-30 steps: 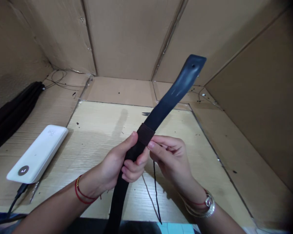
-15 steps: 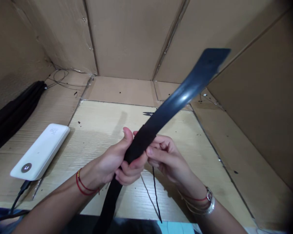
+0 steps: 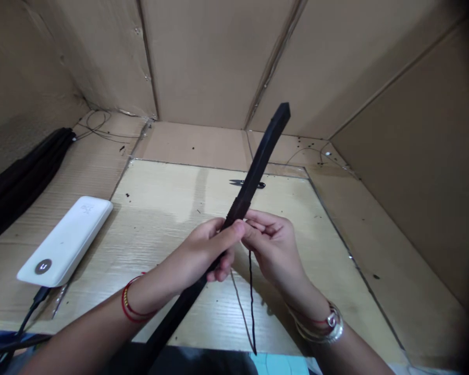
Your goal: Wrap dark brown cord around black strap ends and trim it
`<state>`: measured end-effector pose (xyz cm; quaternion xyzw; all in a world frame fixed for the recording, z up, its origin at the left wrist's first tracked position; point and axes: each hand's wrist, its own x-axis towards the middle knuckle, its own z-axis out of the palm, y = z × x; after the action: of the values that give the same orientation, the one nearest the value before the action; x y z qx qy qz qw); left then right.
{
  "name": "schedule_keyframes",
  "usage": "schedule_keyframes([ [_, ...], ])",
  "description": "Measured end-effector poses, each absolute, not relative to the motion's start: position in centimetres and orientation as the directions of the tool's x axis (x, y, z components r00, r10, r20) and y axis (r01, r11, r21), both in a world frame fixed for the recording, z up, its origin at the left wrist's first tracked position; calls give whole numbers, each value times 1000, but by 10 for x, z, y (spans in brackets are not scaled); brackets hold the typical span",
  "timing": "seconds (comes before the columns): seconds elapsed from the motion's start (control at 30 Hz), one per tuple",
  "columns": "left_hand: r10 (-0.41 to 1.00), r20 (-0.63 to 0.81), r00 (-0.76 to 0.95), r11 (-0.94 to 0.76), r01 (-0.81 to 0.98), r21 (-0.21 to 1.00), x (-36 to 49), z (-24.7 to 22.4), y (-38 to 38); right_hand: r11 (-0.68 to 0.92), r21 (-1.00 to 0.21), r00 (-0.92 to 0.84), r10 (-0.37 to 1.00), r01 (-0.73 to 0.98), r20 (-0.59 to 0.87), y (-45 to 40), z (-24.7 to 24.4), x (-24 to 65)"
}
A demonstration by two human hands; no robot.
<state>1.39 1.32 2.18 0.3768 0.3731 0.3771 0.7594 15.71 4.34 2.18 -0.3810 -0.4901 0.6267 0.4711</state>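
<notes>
A long black strap (image 3: 261,156) slants up through the middle, turned nearly edge-on, with its angled end pointing up and away. Its lower part runs down past the table's front edge. My left hand (image 3: 214,247) is wrapped around the strap, thumb lying along its near side. A ridged step in the strap shows just above that grip. Close on the right, my right hand (image 3: 271,239) has its fingers pinched together against the strap's edge. From below these fingers hangs a black thread (image 3: 251,297) in a long loop; the fingertips themselves are partly hidden.
Small black thread snips (image 3: 236,183) lie behind the strap on the pale table board (image 3: 160,208). A white power bank (image 3: 68,239) with a cable sits at left, near a black bundle (image 3: 27,179). Cardboard walls (image 3: 207,62) enclose the back and sides.
The strap has been turned from its broad shiny face to its edge, and its far end has swung left and down. My left thumb has come over to the near side.
</notes>
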Motion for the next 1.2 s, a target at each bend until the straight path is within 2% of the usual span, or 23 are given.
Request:
schedule_keyframes([
  [0.1, 919, -247, 306, 311, -180, 933, 16, 23, 13, -56, -985, -245, 969, -161, -15, 43, 23, 157],
  [0.23, 920, -260, 294, 332, -229, 915, 16, 25, 13, -28, -987, -258, 966, -157, 13, 42, 24, 158],
  [0.37, 868, -261, 422, 413, -323, 851, 11, 23, 17, -13, -985, -287, 957, -173, 38, 45, 24, 159],
  [0.47, 824, -162, 542, 439, -431, 789, 7, 16, 19, -37, -981, -336, 941, -191, 30, 47, 22, 160],
  [0.63, 778, -32, 627, 465, -542, 700, 6, 1, 21, -115, -973, -370, 928, -200, -33, 47, 17, 161],
  [0.7, 759, -64, 648, 498, -513, 699, 5, 1, 22, -104, -973, -336, 941, -207, -29, 47, 14, 161],
  [0.77, 751, -155, 642, 532, -448, 718, 4, 6, 22, -76, -972, -301, 953, -222, -5, 48, 12, 160],
  [0.9, 809, -330, 487, 516, -318, 796, 4, 19, 21, -25, -967, -278, 960, -252, 47, 47, 15, 157],
  [1.03, 887, -315, 338, 407, -248, 879, 7, 23, 20, 13, -978, -251, 966, -209, 67, 43, 21, 155],
  [1.13, 883, -308, 353, 417, -289, 862, 8, 22, 19, 18, -980, -271, 960, -199, 73, 42, 22, 155],
  [1.2, 879, -291, 379, 425, -344, 837, 8, 23, 18, -39, -969, -300, 953, -243, 37, 43, 20, 156],
])
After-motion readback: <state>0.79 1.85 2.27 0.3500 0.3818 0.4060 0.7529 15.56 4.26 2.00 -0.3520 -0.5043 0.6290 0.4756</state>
